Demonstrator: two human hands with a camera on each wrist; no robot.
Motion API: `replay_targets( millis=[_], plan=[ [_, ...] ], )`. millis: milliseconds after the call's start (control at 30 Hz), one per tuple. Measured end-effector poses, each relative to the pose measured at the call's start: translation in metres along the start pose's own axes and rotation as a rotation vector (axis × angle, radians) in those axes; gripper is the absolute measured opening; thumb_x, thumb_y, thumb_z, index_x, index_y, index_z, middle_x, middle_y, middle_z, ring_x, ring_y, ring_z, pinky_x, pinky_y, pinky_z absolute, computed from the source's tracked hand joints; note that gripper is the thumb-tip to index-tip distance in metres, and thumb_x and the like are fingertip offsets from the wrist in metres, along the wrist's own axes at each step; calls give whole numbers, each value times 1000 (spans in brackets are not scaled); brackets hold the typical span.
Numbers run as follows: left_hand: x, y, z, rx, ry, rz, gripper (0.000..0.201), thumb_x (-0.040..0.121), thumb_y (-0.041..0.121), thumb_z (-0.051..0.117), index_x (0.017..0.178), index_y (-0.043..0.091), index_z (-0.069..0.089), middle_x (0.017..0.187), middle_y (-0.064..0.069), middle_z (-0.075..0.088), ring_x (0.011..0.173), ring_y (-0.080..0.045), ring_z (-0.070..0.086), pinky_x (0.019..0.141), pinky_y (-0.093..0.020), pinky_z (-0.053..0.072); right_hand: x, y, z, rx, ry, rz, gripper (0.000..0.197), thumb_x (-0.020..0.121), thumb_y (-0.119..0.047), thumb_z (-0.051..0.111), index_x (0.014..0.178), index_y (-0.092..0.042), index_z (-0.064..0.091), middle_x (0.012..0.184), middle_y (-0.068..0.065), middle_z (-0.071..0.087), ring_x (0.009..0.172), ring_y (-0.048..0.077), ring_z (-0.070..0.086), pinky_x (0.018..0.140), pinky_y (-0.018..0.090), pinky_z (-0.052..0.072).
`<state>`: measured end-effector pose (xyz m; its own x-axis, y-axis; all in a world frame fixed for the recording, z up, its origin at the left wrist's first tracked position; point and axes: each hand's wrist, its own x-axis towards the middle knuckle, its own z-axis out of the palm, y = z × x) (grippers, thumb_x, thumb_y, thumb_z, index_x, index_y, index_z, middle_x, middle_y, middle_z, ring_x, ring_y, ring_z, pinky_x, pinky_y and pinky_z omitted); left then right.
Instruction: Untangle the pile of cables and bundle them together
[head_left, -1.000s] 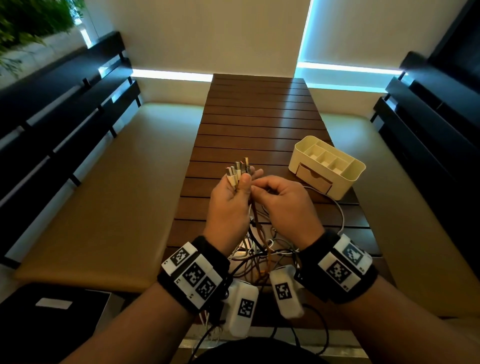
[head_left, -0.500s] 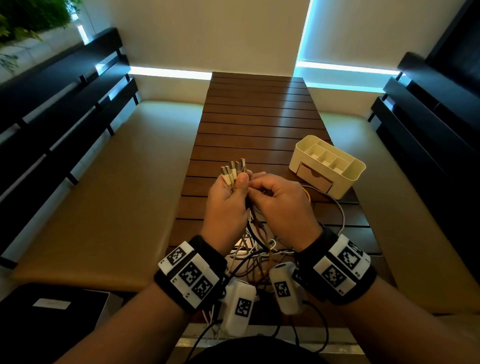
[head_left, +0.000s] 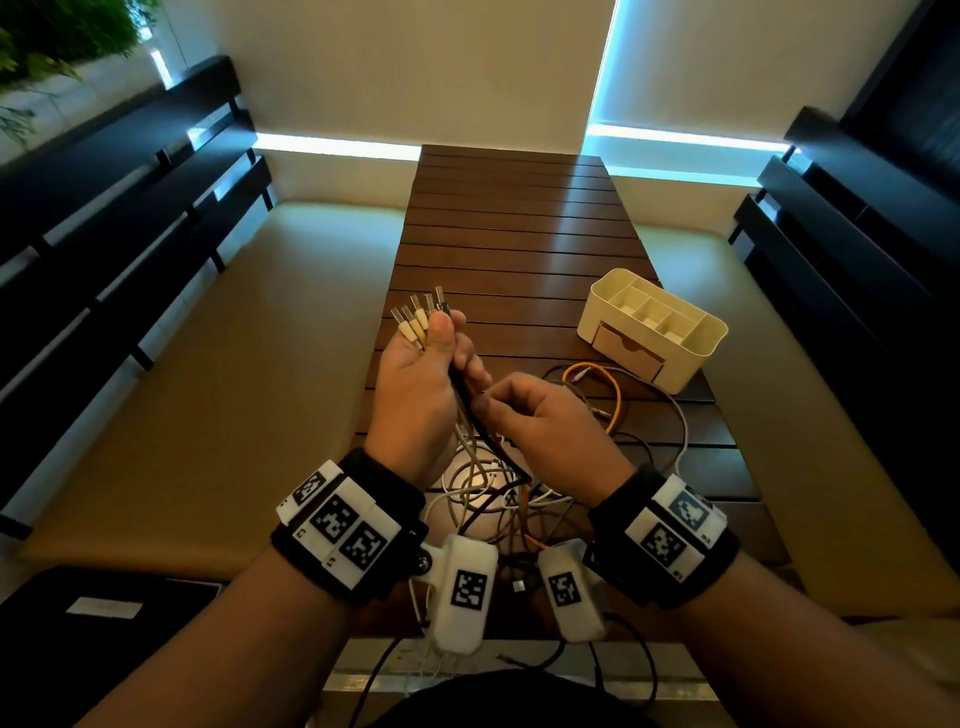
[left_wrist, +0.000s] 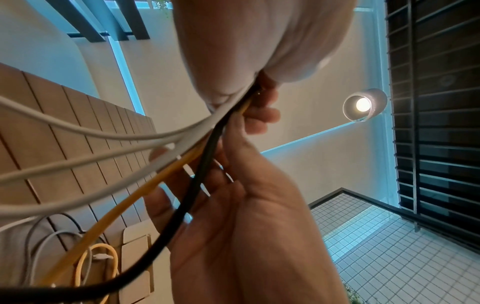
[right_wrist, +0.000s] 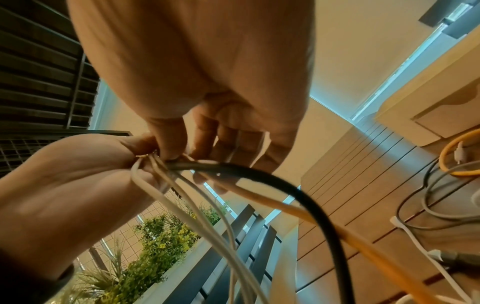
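My left hand (head_left: 434, 343) is raised over the wooden table (head_left: 519, 234) and grips a bunch of cables just below their plug ends (head_left: 418, 314), which fan upward past the thumb. Just below it, my right hand (head_left: 485, 400) pinches the black cable (head_left: 467, 402) where it leaves the left fist. Below both hands the held cables hang into a tangled pile (head_left: 498, 493) of white, grey, black and orange leads. In the right wrist view the fingers (right_wrist: 171, 142) close on the black cable (right_wrist: 285, 185), with white cables (right_wrist: 207, 216) and a yellow cable (right_wrist: 337, 226) beside it.
A cream organizer box (head_left: 654, 327) with compartments and a drawer stands on the table at the right. An orange cable loop (head_left: 613, 384) lies in front of it. Tan bench seats (head_left: 234, 389) flank the table on both sides.
My right hand has slid down from the plug ends along the cables toward me, uncovering the orange loop. My left hand still grips the bunch and has lifted slightly.
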<state>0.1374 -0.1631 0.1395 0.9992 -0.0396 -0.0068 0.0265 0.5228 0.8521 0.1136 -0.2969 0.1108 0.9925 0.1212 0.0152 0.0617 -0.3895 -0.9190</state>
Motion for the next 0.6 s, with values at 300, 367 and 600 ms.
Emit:
replay_targets(
  millis=[300,367,600],
  plan=[
    [0,32,-17,-29,-55,29,29,106,32,35,93,14,53,59,7,35,48,-7,30,47,-21,32,-8,29,-10,-10,-213,55,23,96,-43,57,82,-26,60,69,-4,56,64,18,55,67,40,50],
    [-1,40,-26,5,-65,77,26,104,33,40,90,16,53,59,7,35,49,-8,29,48,-21,32,-10,37,-14,35,-171,83,19,97,-35,58,84,-21,62,69,-1,55,61,15,53,63,35,49],
    [-10,18,-37,351,-196,93,16,85,15,72,91,12,57,58,10,47,48,-7,41,49,-26,41,-8,3,-33,187,-6,-33,12,98,-16,56,87,-10,60,57,-6,44,49,10,37,49,24,35]
  ],
)
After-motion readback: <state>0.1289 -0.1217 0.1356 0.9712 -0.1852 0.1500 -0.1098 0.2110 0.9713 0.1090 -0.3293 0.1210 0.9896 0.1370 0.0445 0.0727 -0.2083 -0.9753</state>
